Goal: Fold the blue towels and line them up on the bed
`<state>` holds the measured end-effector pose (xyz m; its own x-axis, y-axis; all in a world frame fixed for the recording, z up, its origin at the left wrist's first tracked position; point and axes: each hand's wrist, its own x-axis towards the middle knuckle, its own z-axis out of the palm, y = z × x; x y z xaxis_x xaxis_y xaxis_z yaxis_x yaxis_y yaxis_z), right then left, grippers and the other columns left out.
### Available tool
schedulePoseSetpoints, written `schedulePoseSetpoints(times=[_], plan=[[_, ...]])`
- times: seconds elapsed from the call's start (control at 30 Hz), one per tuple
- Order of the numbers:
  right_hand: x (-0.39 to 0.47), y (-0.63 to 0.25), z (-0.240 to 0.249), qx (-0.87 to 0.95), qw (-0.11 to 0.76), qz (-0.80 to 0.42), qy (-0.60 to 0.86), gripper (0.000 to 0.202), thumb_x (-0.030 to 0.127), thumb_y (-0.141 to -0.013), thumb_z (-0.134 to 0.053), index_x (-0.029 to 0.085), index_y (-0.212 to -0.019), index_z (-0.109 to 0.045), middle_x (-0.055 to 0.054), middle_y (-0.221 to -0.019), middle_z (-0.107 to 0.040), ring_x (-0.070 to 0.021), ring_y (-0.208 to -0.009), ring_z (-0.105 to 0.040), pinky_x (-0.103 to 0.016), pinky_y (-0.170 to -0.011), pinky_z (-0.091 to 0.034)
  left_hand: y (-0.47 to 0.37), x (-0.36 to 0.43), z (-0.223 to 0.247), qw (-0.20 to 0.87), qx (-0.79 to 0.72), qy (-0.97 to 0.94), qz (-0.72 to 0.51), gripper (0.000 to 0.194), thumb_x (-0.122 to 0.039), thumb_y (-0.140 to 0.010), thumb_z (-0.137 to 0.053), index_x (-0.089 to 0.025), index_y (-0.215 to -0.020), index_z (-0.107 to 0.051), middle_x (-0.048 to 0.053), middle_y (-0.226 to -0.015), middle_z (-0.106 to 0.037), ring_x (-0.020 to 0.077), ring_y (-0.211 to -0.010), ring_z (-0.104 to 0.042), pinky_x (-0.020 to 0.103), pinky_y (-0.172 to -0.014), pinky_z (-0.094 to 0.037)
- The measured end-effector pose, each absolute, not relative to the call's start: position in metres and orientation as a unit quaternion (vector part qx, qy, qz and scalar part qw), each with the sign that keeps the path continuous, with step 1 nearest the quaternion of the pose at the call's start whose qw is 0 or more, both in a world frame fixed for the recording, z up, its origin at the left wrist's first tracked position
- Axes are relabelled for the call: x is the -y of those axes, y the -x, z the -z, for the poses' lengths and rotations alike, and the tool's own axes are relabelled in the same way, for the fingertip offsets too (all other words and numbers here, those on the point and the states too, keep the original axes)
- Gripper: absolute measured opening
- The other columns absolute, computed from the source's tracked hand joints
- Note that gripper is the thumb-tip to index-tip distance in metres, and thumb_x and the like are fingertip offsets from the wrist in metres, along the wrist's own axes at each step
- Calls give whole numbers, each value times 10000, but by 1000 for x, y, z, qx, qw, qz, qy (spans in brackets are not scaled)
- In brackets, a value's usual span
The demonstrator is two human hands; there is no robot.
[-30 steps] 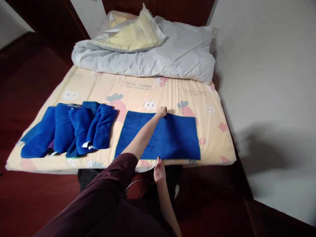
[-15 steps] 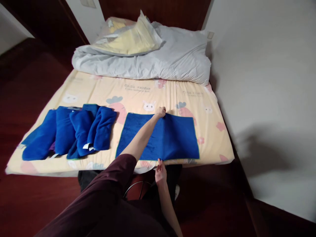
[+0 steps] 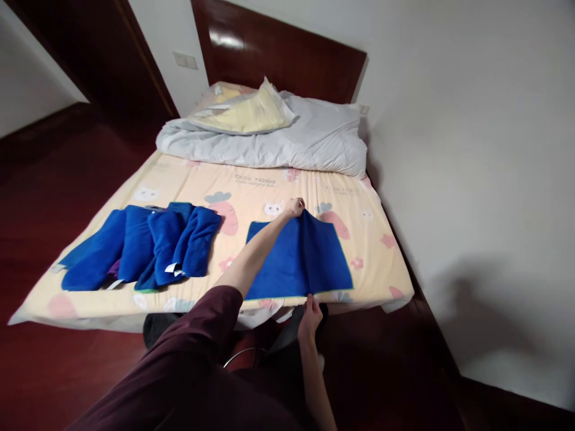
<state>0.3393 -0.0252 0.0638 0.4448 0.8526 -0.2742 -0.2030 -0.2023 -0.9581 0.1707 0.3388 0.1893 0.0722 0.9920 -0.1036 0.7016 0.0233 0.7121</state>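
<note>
A blue towel with a thin green edge lies across the bed in front of me. At the middle of its far edge, my left hand pinches the cloth and lifts it a little. My right hand grips the near edge with thumb and fingers, at the bed's front side. Between the two hands a raised fold runs through the towel, and its left part is partly covered by my left forearm. Several folded blue towels, some with white tags, lie overlapping to the left.
The bed has a cream sheet printed with rabbits and carrots. A rolled white quilt and a yellow pillow lie towards the dark wooden headboard. A white wall stands close on the right.
The towel's middle has risen into a sharper fold between my hands, and its sides have drawn inwards. Both hands have shifted slightly right in view. The camera view has tilted up.
</note>
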Motion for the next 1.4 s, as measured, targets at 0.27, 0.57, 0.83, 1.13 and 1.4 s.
schedulePoseSetpoints(times=[0.27,0.57,0.83,1.13,1.4], plan=[[-30,-405,-152,309,654,-303,620,552,633,-764,-739,112,-944,-766,-89,-888,-754,-213,-856,-659,-329,-834,-541,-141,-308,-268,381,-576,-606,-395,77,-165,-915,-612,-132,-971,-652,81,-880,-742,149,-679,-712,275,-701,-596],[-110,-468,-287,399,746,-218,487,564,553,-693,-858,167,-1036,-631,-42,-916,-703,-158,-860,-683,-285,-809,-561,-77,-256,-365,404,-432,-523,-614,232,-225,-764,-809,-142,-882,-627,6,-706,-660,123,-655,-665,321,-768,-607],[-138,-471,-379,454,723,-278,440,452,416,-659,-913,135,-978,-761,-73,-920,-770,-149,-819,-694,-273,-756,-562,-25,-205,-418,258,-472,-555,-634,257,-282,-705,-799,-165,-910,-699,31,-794,-712,176,-824,-701,301,-820,-580],[-133,-452,-411,415,706,-347,457,350,313,-612,-970,119,-805,-752,7,-657,-685,-52,-518,-525,-179,-485,-442,0,-184,-437,268,-494,-561,-608,283,-341,-726,-791,-170,-945,-743,49,-834,-735,165,-768,-662,261,-703,-540],[-119,-448,-418,421,696,-348,465,356,280,-575,-991,127,-750,-722,6,-625,-681,-45,-496,-529,-166,-480,-461,13,-171,-440,324,-492,-567,-576,412,-321,-735,-820,-115,-1086,-753,71,-955,-735,197,-941,-695,361,-888,-561]])
